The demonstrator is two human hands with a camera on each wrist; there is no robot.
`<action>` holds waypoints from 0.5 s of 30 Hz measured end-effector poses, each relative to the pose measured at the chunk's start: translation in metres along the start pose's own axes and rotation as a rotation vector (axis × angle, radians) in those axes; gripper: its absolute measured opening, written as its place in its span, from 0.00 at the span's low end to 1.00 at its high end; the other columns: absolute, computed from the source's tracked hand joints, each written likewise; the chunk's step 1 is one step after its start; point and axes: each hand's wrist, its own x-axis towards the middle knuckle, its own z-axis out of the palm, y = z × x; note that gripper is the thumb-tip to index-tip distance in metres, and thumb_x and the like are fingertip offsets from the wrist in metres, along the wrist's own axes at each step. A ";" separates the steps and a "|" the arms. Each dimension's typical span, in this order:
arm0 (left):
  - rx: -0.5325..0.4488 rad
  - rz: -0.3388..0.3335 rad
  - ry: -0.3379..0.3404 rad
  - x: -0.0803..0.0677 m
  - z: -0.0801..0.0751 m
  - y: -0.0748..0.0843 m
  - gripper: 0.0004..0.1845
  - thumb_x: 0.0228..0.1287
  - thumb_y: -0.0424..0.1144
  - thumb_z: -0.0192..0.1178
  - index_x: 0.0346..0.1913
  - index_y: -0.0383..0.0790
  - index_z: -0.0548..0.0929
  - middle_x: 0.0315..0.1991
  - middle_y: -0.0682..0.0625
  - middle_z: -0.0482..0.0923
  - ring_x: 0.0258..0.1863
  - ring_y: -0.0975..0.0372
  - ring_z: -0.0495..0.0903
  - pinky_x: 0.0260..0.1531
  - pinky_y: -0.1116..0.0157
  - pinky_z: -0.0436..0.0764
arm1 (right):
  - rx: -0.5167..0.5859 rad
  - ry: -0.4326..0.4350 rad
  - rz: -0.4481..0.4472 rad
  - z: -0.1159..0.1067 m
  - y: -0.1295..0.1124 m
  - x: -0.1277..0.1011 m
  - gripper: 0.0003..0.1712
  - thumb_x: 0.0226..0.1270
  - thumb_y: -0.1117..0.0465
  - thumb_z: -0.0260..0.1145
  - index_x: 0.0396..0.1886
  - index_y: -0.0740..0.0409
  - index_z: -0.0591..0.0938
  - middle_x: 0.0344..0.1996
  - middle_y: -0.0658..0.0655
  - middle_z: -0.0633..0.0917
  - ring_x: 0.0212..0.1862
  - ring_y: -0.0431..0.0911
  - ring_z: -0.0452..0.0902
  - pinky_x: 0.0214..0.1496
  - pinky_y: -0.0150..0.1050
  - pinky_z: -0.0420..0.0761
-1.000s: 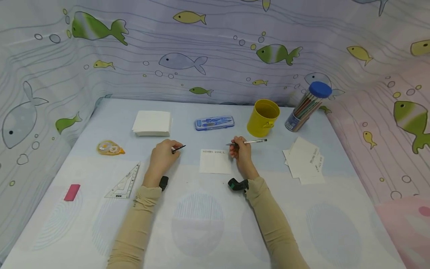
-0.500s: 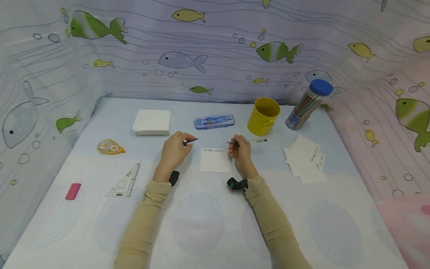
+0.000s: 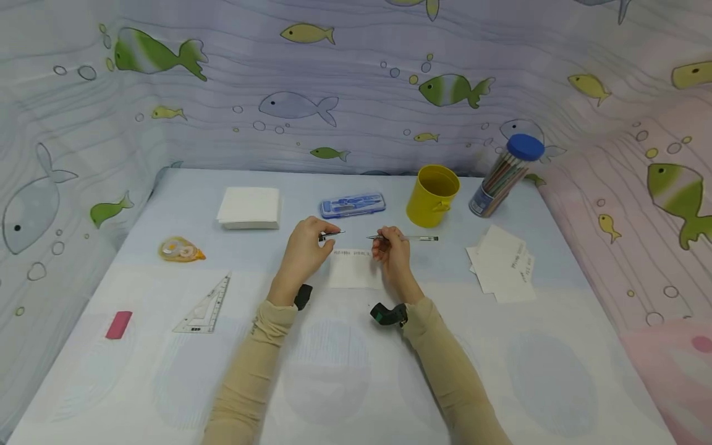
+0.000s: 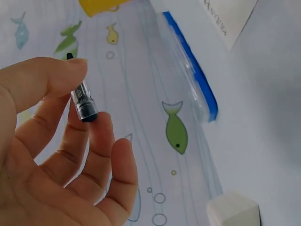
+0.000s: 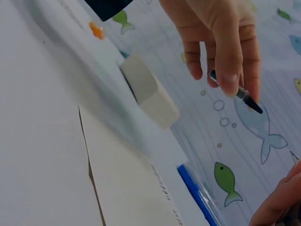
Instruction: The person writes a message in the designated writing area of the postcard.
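Observation:
Between thumb and fingertips, my left hand (image 3: 305, 250) pinches a small pen cap (image 4: 83, 101), clear with black ends. Facing it across a small gap, my right hand (image 3: 396, 256) holds a clear-barrelled pen (image 3: 423, 238), its tip pointing left toward the cap. Both hands are raised near the written card (image 3: 350, 277), which has a line of small writing along its top edge and is partly covered by the right hand. In the right wrist view the pen's tip (image 5: 294, 155) shows at the edge, apart from the cap.
Behind the hands lie a stack of blank cards (image 3: 248, 207), a blue flat case (image 3: 352, 205), a yellow bucket (image 3: 428, 207) and a pencil jar (image 3: 492, 191). Loose written cards (image 3: 495, 266) lie right. Left are correction tape (image 3: 180, 250), a set square (image 3: 206, 309) and a pink eraser (image 3: 119, 325).
My left hand has moved right with the pen cap, closing much of the distance to the pen. The right hand has stayed nearly in place, still holding the pen.

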 end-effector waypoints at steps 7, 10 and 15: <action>-0.020 0.056 -0.054 -0.002 0.009 0.007 0.12 0.61 0.30 0.64 0.48 0.39 0.86 0.45 0.43 0.81 0.40 0.54 0.80 0.41 0.59 0.80 | -0.007 -0.033 0.009 0.002 -0.003 -0.010 0.16 0.75 0.63 0.47 0.24 0.55 0.73 0.13 0.49 0.77 0.13 0.36 0.69 0.14 0.25 0.70; -0.042 0.078 -0.054 -0.004 0.013 0.008 0.12 0.62 0.30 0.64 0.48 0.39 0.86 0.44 0.44 0.80 0.39 0.55 0.80 0.40 0.59 0.80 | -0.036 -0.041 0.009 0.001 -0.001 -0.013 0.15 0.75 0.62 0.48 0.25 0.55 0.72 0.14 0.48 0.77 0.13 0.35 0.69 0.14 0.25 0.70; -0.105 0.125 -0.032 -0.003 0.018 0.005 0.12 0.62 0.29 0.63 0.48 0.38 0.85 0.44 0.43 0.81 0.40 0.54 0.81 0.41 0.59 0.82 | -0.056 -0.069 -0.020 -0.001 0.004 -0.015 0.15 0.75 0.61 0.49 0.24 0.54 0.71 0.15 0.47 0.79 0.13 0.34 0.70 0.16 0.24 0.71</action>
